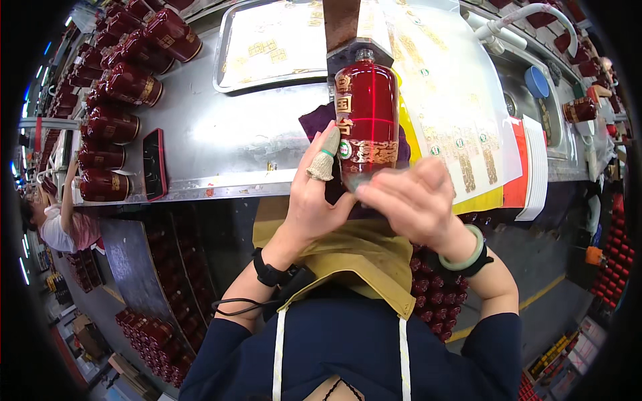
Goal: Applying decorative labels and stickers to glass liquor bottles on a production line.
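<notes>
A red glass bottle (366, 117) is held at the near edge of the bench (221, 140), its base gripped by the closed fingers of the left hand (314, 194) and the right hand (411, 200). Being glossy glass, it is judged heavy, slippery and fragile; the base and flat sides are best gripped.

Red bottle up in both hands, right over the table's near edge.

The red bottle (366, 117) is glossy, translucent glass with gold characters running down its left side and a gold patterned band with a small round seal low on the body. It lies lengthwise, neck pointing away toward a dark block at the table's far middle, base toward the person. The left hand (314, 194) presses its lower left side with a cloth-capped finger, and the right hand (408, 200) cups the base. A purple cloth (317, 120) sits beneath it.
</notes>
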The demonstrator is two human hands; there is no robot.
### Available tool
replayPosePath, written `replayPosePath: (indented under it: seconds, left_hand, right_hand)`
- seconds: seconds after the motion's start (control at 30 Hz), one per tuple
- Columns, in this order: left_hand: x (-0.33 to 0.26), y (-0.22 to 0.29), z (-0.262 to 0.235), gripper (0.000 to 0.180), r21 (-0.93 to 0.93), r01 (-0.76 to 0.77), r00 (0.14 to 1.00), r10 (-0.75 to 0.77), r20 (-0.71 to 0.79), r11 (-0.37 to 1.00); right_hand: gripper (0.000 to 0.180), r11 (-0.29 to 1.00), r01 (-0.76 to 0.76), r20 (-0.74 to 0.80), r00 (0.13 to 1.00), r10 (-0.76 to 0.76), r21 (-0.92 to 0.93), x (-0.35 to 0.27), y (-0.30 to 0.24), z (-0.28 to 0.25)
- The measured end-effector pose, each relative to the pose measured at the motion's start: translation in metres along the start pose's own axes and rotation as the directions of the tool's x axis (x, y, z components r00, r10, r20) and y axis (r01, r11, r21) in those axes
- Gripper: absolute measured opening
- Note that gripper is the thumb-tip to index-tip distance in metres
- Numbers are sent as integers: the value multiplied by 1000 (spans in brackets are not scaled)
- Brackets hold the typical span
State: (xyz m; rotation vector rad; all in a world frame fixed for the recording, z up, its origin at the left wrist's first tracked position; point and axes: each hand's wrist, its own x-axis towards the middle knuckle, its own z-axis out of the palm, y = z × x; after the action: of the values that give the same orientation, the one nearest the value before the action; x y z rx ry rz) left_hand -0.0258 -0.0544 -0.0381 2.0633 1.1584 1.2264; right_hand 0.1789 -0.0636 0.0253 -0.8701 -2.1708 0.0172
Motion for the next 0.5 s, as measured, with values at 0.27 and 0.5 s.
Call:
replayPosePath:
  seconds: [0.27,0.5]
  left_hand:
    - [8,16,2,87,108,-39,999,40,-11,993]
    - [14,31,9,65,433,-93,996,84,42,897]
  right_hand:
    - [27,946,-283,-302,926,227,-156,11,34,-15]
    - [20,922,-381,-405,856,321,-74,15,37,-18]
